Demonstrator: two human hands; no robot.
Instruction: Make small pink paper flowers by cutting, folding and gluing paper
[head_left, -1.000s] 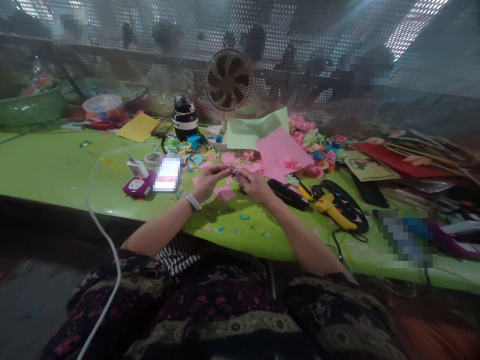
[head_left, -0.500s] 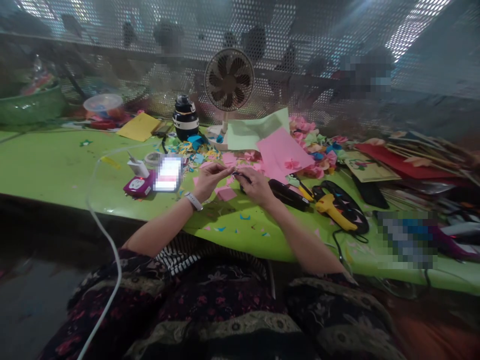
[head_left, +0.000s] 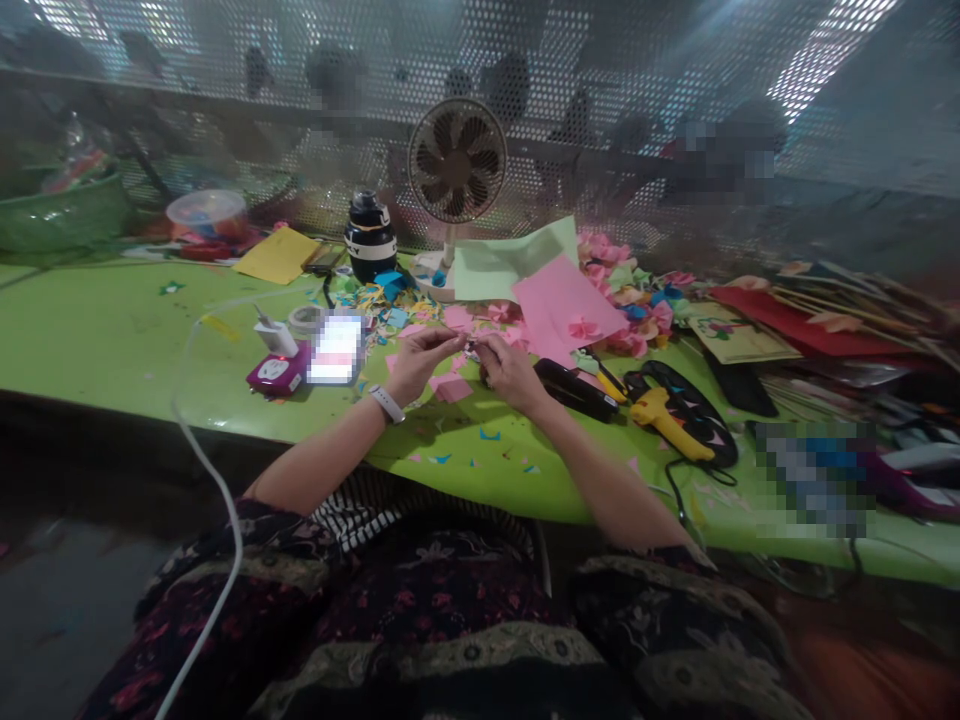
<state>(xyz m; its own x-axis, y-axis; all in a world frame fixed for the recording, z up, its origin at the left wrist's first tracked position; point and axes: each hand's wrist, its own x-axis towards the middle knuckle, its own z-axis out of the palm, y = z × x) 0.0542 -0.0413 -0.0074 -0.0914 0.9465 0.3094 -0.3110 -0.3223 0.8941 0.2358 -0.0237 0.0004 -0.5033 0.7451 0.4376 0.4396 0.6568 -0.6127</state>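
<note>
My left fingers pinched together, tips on a small piece between both hands; too tiny and blurred to identify. My right fingers curled in, tips right beside that piece; can't tell how far they're closed or what they grip. White wristband on my left wrist. Both hands just above the green worktop, near its front edge. Pink paper squares under and between my hands; blue and pink scraps nearer me. Lit screen, blurred, left of my left hand, with purple socket block beside it. Long black object just right of my right hand, then yellow glue gun over a black mat. Beyond my hands: pink sheet overlapping pale green sheet, fan, black bottle with white band.
</note>
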